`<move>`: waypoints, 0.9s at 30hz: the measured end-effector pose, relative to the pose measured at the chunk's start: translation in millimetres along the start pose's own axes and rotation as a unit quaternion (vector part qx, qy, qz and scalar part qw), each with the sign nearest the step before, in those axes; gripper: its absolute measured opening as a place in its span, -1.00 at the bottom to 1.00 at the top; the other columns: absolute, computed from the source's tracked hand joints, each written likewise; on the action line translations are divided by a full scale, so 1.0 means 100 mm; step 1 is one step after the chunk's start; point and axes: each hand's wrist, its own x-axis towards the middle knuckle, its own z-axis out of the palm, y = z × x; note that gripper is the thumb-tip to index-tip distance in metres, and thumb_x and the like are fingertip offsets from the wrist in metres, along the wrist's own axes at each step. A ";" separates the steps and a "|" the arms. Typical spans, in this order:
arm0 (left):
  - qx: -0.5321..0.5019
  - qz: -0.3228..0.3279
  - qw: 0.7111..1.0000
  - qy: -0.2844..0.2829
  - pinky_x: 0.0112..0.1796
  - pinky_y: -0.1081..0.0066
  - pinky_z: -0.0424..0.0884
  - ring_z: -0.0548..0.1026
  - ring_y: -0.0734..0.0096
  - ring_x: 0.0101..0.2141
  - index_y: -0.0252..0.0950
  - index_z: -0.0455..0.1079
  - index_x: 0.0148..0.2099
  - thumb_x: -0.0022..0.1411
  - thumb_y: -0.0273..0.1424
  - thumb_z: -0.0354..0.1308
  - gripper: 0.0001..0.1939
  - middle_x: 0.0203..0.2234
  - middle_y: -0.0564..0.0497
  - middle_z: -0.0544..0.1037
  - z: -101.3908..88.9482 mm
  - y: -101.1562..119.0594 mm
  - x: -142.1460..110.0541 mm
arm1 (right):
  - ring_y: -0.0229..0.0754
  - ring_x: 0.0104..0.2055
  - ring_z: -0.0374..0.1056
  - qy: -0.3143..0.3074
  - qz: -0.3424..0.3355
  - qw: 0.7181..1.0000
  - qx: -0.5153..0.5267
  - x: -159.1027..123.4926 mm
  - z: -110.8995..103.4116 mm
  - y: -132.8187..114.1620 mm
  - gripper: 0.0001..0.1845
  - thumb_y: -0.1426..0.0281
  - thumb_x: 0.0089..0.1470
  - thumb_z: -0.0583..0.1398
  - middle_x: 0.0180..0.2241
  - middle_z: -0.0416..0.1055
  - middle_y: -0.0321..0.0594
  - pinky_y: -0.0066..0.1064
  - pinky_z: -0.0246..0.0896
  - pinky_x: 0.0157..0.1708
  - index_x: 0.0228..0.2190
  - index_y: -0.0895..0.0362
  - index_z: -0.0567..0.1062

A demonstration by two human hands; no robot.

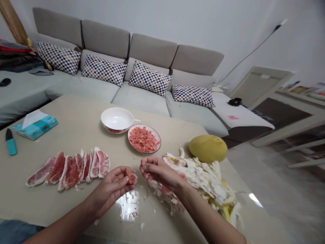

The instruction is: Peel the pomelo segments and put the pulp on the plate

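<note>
Between the thumb and fingers of my left hand (pixel 115 184) is a piece of red pomelo flesh (pixel 131 177). My right hand (pixel 158 171) is just to its right, thumb and fingertips pinched together; what they hold, if anything, is too small to make out. A plate of pink pomelo pulp pieces (pixel 144 139) stands just beyond both hands. Left of my left hand lies a row of pomelo segments (pixel 76 167), still in pale membrane. White and yellow peel with pith scraps (pixel 200 179) is heaped under and right of my right hand.
A white bowl (pixel 117 119) touches or nearly touches the plate. A whole yellow pomelo (pixel 208 148) sits behind the peel heap. At the left are a tissue pack (pixel 37 125) and a knife with a teal handle (pixel 11 144). Beyond the table (pixel 83 112) runs a grey sofa (pixel 142 103).
</note>
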 end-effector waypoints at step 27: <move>0.063 -0.079 0.995 -0.012 0.09 0.25 0.25 0.48 0.29 -0.09 -0.28 0.45 0.05 0.16 -0.35 0.29 -0.60 -0.16 -0.09 0.55 0.12 -0.24 -0.14 | -0.12 -0.14 0.35 0.164 -0.246 0.904 -0.308 -0.75 0.42 0.39 -0.87 0.49 0.13 0.19 -0.23 0.41 -0.16 -0.28 0.28 -0.14 -0.30 0.06 0.53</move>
